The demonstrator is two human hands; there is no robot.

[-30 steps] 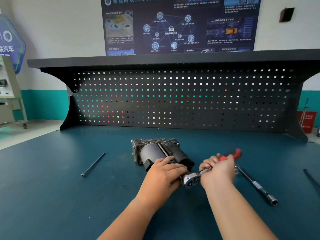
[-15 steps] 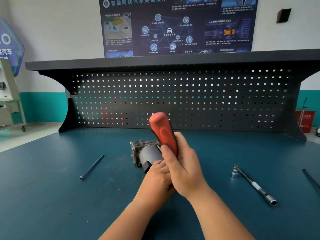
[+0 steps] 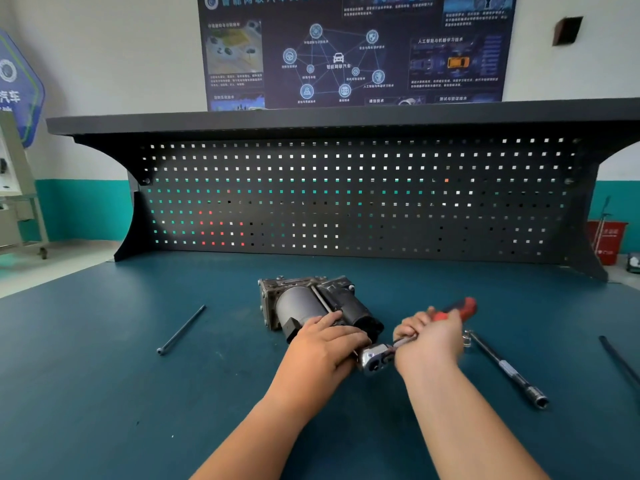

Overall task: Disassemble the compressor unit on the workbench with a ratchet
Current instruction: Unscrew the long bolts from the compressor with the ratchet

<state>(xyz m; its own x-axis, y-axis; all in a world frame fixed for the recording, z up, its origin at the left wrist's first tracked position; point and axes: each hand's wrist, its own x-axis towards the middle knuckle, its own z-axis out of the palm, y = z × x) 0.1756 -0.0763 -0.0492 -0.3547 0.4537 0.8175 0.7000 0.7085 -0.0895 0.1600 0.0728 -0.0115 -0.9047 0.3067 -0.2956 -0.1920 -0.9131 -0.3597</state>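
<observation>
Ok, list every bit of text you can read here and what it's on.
"智能网联汽车": poster, centre, under the car icon.
"人工智能与机器学习技术": same poster, right panel.
"汽车": blue sign, left wall.
Poster headline is cut off by the frame edge; the poster's small print and the red bin lettering are too blurred.

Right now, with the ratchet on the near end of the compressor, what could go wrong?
1. The compressor unit lies on the workbench with no clamp visible, steadied only by the left hand; torque may twist or slide it.
2. That hand's fingers sit right beside the head of the ratchet; a slipped socket could strike them.
3. The extension bar lies close to the right hand gripping the handle; a swing might knock it away.
</observation>
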